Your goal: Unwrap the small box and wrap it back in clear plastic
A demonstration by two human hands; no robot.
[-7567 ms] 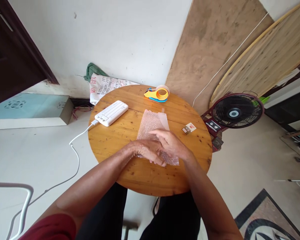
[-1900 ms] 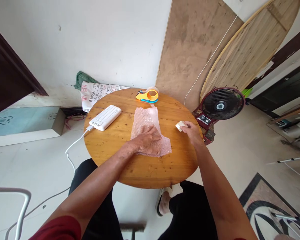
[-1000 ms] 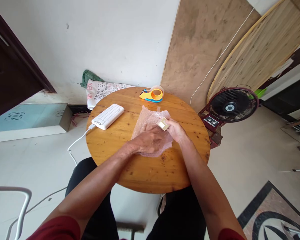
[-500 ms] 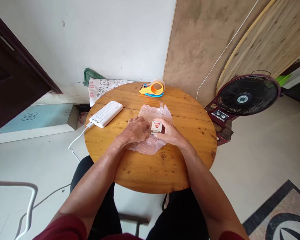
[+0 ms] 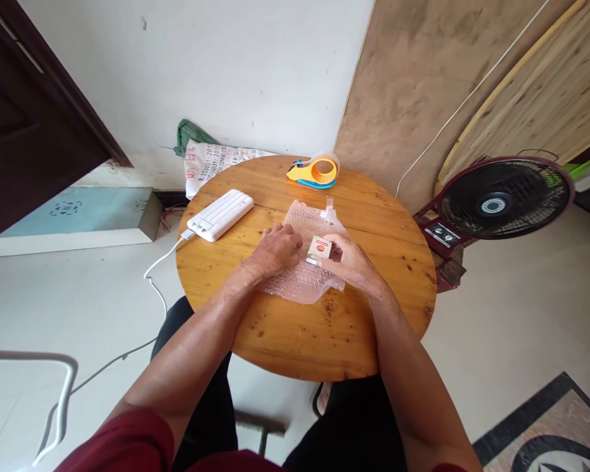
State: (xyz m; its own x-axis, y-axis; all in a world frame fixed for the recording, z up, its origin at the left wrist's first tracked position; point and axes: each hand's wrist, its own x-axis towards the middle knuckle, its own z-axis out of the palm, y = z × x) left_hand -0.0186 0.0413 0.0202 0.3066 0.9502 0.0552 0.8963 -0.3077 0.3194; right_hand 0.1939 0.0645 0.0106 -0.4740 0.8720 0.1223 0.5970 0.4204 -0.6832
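A pink sheet of bubble wrap (image 5: 302,282) lies in the middle of the round wooden table (image 5: 285,334). A small white box with a red mark (image 5: 319,249) rests on the wrap. My right hand (image 5: 351,261) grips the box from its right side with fingers closed on it. My left hand (image 5: 275,248) lies on the wrap just left of the box, fingers bent and pressing the sheet down.
A white power bank (image 5: 220,214) with a white cable (image 5: 153,288) sits at the table's left. An orange and blue tape dispenser (image 5: 315,172) stands at the far edge. A dark red floor fan (image 5: 501,203) is on the right, a printed sack (image 5: 211,160) behind the table.
My right hand picked up the small box from the table's right side and brought it onto the bubble wrap. My left hand stayed pressing the wrap down.
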